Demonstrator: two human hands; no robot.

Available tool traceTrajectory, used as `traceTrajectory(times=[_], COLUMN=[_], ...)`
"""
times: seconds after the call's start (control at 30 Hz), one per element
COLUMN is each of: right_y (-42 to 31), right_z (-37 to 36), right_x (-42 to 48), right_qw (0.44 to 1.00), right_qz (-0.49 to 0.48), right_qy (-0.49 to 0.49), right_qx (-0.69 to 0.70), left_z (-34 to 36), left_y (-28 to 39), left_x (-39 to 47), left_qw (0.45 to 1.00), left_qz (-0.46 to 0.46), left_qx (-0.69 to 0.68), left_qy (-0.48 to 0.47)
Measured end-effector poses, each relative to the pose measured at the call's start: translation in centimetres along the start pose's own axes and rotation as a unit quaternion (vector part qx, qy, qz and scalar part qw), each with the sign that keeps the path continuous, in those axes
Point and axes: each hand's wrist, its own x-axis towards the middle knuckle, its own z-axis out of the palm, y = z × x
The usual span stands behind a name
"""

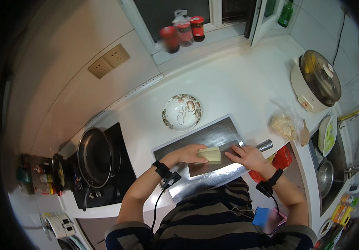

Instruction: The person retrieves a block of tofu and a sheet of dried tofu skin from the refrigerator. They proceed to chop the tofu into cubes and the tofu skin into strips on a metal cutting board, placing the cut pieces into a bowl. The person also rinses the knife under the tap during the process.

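Note:
A metal cutting board (179, 137) lies on the white counter in front of me, with a broad cleaver (198, 169) flat on it, its metal handle pointing right. On the blade rests a stack of pale yellow-green cut pieces, perhaps tofu or a vegetable (212, 153). My left hand (192, 153) grips the left end of this stack between thumb and fingers. My right hand (245, 156) lies on the blade near the handle, fingers spread and apart from the pieces. A flower-patterned bowl (182, 113) stands behind the board, with no food visible in it.
A frying pan (94, 157) sits on the black cooktop at left. At right are a plastic bag of pale food (282, 125), a lidded electric pot (315, 81) and a sink (338, 175). A red bag (284, 159) shows below the counter edge. Jars (184, 32) line the windowsill.

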Motion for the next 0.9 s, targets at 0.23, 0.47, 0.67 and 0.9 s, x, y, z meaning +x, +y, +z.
traceTrajectory(times=[0.23,0.47,0.67,0.9], right_y=[0.8,-0.4,-2.1,-2.6], right_z=[-0.7,-1.8,-2.0,-0.7], right_x=[-2.1,-4.4,-3.4,-3.3], right_qw=[0.997,0.911,0.803,0.798], right_qz=[0.023,0.242,0.439,0.457], right_qy=[-0.019,0.008,0.006,0.001], right_qx=[0.069,0.333,0.403,0.393], left_z=[-1.1,-0.7,3.2,6.2], left_y=[-1.4,-3.1,-2.7,-2.5], left_x=[1.6,1.3,1.2,-0.9], left_qw=[0.995,0.973,0.932,0.888], left_qz=[0.035,0.084,0.052,0.044], left_qx=[0.077,0.120,0.248,0.387], left_qy=[0.048,0.176,0.260,0.243])
